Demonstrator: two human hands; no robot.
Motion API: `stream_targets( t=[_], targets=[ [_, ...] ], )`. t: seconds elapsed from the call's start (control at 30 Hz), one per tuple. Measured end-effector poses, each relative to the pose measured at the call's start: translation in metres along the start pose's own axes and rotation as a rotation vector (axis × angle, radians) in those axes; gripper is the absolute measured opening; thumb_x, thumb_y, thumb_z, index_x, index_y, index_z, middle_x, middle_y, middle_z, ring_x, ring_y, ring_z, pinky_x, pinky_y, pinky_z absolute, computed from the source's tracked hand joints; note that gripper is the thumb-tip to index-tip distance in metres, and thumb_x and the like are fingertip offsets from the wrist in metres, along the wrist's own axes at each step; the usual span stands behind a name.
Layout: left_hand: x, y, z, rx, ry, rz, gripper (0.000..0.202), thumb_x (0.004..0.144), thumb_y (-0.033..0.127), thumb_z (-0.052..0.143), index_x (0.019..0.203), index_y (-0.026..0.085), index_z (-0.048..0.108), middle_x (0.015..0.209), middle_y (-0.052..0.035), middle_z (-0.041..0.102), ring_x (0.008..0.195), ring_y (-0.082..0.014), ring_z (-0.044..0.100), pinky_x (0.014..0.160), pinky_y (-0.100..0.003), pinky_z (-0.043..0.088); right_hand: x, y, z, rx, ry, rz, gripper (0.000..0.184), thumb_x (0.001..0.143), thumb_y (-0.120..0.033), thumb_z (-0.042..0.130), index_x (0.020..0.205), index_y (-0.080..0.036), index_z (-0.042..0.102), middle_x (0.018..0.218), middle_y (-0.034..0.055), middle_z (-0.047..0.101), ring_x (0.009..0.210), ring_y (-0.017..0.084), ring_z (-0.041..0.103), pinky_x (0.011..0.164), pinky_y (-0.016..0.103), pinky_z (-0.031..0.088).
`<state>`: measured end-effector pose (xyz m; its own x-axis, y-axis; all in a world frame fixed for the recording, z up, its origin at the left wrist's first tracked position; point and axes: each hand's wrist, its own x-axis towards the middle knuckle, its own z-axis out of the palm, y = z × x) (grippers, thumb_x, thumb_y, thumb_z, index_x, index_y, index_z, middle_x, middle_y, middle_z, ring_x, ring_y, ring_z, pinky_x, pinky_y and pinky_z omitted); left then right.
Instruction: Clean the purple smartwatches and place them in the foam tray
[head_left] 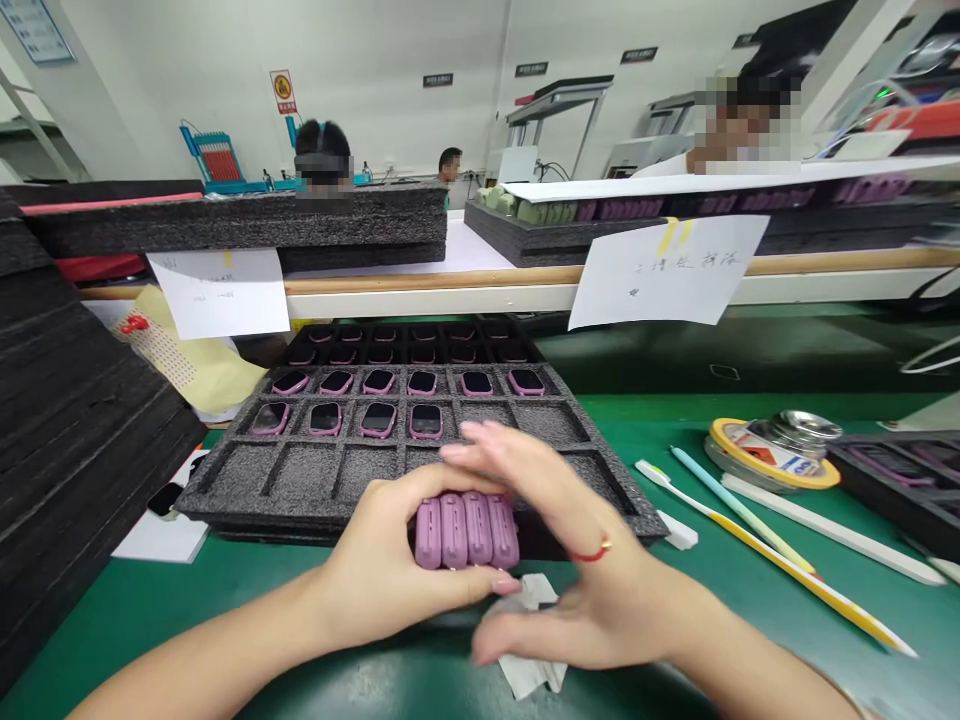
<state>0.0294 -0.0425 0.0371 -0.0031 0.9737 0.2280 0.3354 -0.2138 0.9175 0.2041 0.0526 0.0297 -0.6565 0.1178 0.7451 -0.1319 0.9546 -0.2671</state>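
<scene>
My left hand [375, 555] is wrapped round a row of several purple watch cases [466, 532], pressed side by side with their narrow edges toward me. My right hand [600, 575] hovers just right of the row, slightly blurred, with thumb and fingers apart and nothing visible between them. A red string bracelet circles its wrist. Behind both hands lies a black foam tray [300, 475] whose back compartments hold purple watches with dark screens [379, 420]; part of its front edge is hidden by my hands. Crumpled white paper [534, 680] lies beneath my right hand.
Right of the tray are a toothbrush [810, 580], a pale blue-yellow stick [742, 508], a white strip [832, 528] and a tape roll [739, 470]. Stacked black foam [67, 440] stands left. A shelf [450, 295] crosses behind, carrying foam trays. People sit beyond it.
</scene>
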Motion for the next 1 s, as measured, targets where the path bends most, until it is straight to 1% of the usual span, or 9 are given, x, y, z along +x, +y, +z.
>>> stream_targets(
  t=[0.1, 0.17, 0.27, 0.37, 0.43, 0.6, 0.7, 0.87, 1.0],
  targets=[
    [0.004, -0.012, -0.008, 0.165, 0.031, 0.127, 0.044, 0.074, 0.026, 0.087, 0.114, 0.025, 0.069, 0.115, -0.0013, 0.077, 0.105, -0.0207, 0.073, 0.094, -0.031, 0.056, -0.001, 0.001, -0.037, -0.191, 0.131, 0.287, 0.037, 0.099, -0.048, 0.057, 0.127, -0.024, 0.061, 0.104, 0.0068, 0.077, 0.095, 0.023, 0.075, 0.085, 0.033, 0.06],
    [0.007, -0.018, -0.012, 0.189, 0.035, 0.129, 0.043, 0.076, 0.026, 0.085, 0.114, 0.026, 0.065, 0.119, -0.0023, 0.076, 0.11, -0.021, 0.072, 0.097, -0.032, 0.055, -0.01, 0.005, -0.062, -0.377, 0.106, 0.547, 0.024, 0.097, -0.042, 0.052, 0.092, -0.026, 0.069, 0.07, 0.0, 0.074, 0.056, 0.019, 0.071, 0.05, 0.029, 0.054],
    [0.008, -0.022, -0.014, 0.175, -0.002, 0.07, 0.041, 0.078, 0.026, 0.083, 0.112, 0.025, 0.061, 0.122, -0.0046, 0.074, 0.113, -0.0226, 0.071, 0.098, -0.035, 0.054, -0.043, 0.013, -0.082, -0.7, -0.225, 0.847, 0.035, 0.086, -0.046, 0.043, 0.06, -0.029, 0.059, 0.046, 0.0013, 0.06, 0.034, 0.025, 0.056, 0.038, 0.035, 0.038],
    [0.007, -0.023, -0.013, 0.156, -0.019, 0.032, 0.04, 0.079, 0.028, 0.082, 0.11, 0.024, 0.057, 0.125, -0.0061, 0.073, 0.114, -0.0227, 0.071, 0.098, -0.036, 0.054, -0.09, 0.02, -0.077, -0.786, -0.541, 1.089, 0.032, 0.083, -0.044, 0.047, 0.054, -0.03, 0.05, 0.051, 0.0072, 0.065, 0.047, 0.033, 0.066, 0.042, 0.038, 0.04],
    [0.005, -0.024, -0.012, 0.147, -0.02, 0.05, 0.04, 0.08, 0.028, 0.082, 0.109, 0.025, 0.055, 0.126, -0.0064, 0.073, 0.116, -0.0221, 0.071, 0.098, -0.036, 0.054, -0.118, 0.026, -0.066, -0.738, -0.62, 1.117, 0.03, 0.085, -0.046, 0.05, 0.06, -0.03, 0.05, 0.057, 0.0094, 0.068, 0.054, 0.036, 0.07, 0.047, 0.041, 0.045],
    [0.003, -0.032, -0.012, 0.133, 0.005, 0.171, 0.04, 0.08, 0.022, 0.082, 0.108, 0.025, 0.053, 0.125, -0.0076, 0.074, 0.119, -0.0219, 0.07, 0.1, -0.035, 0.055, -0.157, 0.043, -0.051, -0.703, -0.558, 1.072, 0.016, 0.082, -0.03, 0.051, 0.068, -0.03, 0.043, 0.057, 0.0107, 0.067, 0.059, 0.039, 0.072, 0.052, 0.043, 0.049],
    [0.003, -0.037, -0.013, 0.131, 0.009, 0.242, 0.038, 0.082, 0.014, 0.078, 0.109, 0.024, 0.053, 0.125, -0.0085, 0.074, 0.123, -0.0228, 0.068, 0.103, -0.037, 0.054, -0.159, 0.047, -0.065, -0.678, -0.545, 1.11, 0.021, 0.081, -0.021, 0.05, 0.065, -0.032, 0.043, 0.053, 0.0095, 0.066, 0.055, 0.037, 0.071, 0.051, 0.042, 0.049],
    [0.004, -0.038, -0.013, 0.14, 0.003, 0.253, 0.037, 0.081, 0.01, 0.075, 0.109, 0.023, 0.053, 0.125, -0.0098, 0.074, 0.125, -0.0241, 0.067, 0.105, -0.039, 0.054, -0.145, 0.038, -0.081, -0.632, -0.558, 1.22, 0.029, 0.086, -0.032, 0.056, 0.058, -0.032, 0.051, 0.053, 0.0098, 0.066, 0.049, 0.035, 0.069, 0.044, 0.038, 0.044],
    [0.005, -0.037, -0.013, 0.139, -0.017, 0.267, 0.037, 0.081, 0.009, 0.074, 0.108, 0.023, 0.053, 0.124, -0.0103, 0.074, 0.124, -0.023, 0.067, 0.105, -0.037, 0.054, -0.14, 0.038, -0.064, -0.694, -0.438, 1.04, 0.023, 0.088, -0.039, 0.054, 0.066, -0.031, 0.052, 0.063, 0.0114, 0.07, 0.053, 0.035, 0.07, 0.043, 0.039, 0.044]
  ],
)
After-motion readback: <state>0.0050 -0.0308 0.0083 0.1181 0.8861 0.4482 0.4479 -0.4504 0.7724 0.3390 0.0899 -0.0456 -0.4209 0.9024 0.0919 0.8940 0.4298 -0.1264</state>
